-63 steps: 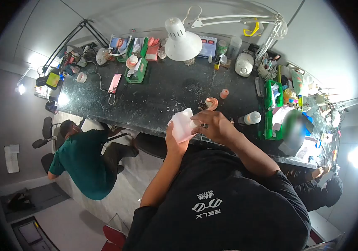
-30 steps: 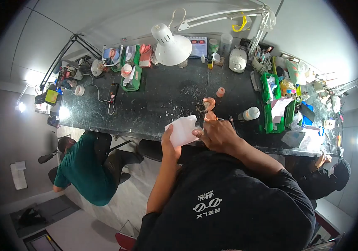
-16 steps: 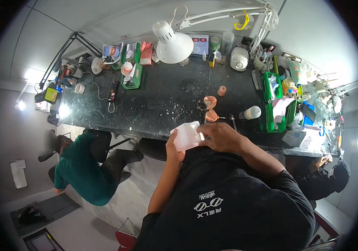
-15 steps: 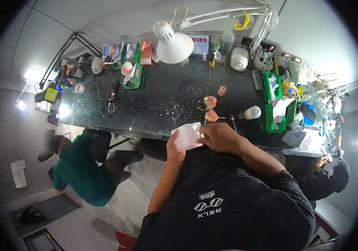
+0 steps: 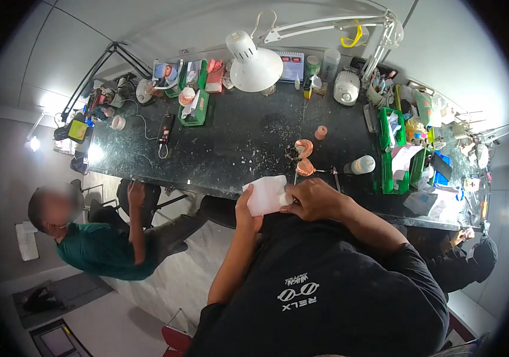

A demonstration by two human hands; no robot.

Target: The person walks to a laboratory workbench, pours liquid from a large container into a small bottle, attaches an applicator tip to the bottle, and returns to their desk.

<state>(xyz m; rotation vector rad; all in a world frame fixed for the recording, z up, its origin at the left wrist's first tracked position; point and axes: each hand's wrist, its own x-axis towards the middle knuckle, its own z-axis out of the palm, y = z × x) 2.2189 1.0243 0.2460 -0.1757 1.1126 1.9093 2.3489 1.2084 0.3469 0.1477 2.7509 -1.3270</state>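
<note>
A white translucent plastic bottle (image 5: 264,195) lies tilted in my left hand (image 5: 245,209), whose fingers wrap around its near end. My right hand (image 5: 314,199) pinches the white bottle cap (image 5: 284,201) at the other end; whether the cap is loose from the neck I cannot tell. Just beyond my hands, two pink dental models rest on the dark bench: the upper model (image 5: 304,147) and the lower model (image 5: 305,167). A thin metal tool (image 5: 335,178) lies to their right. A small pink cylinder (image 5: 321,132) stands behind them.
A white-capped squeeze bottle (image 5: 361,165) lies right of the models, beside green bins (image 5: 394,172) of papers. White debris (image 5: 254,159) is scattered over the bench. A white lamp (image 5: 255,68) hangs above. One person (image 5: 106,250) sits at left, another (image 5: 465,262) at right.
My right hand has shifted slightly, and the white cap now shows between its fingers. The person at left has turned and raised a hand. The whole view has shifted a little.
</note>
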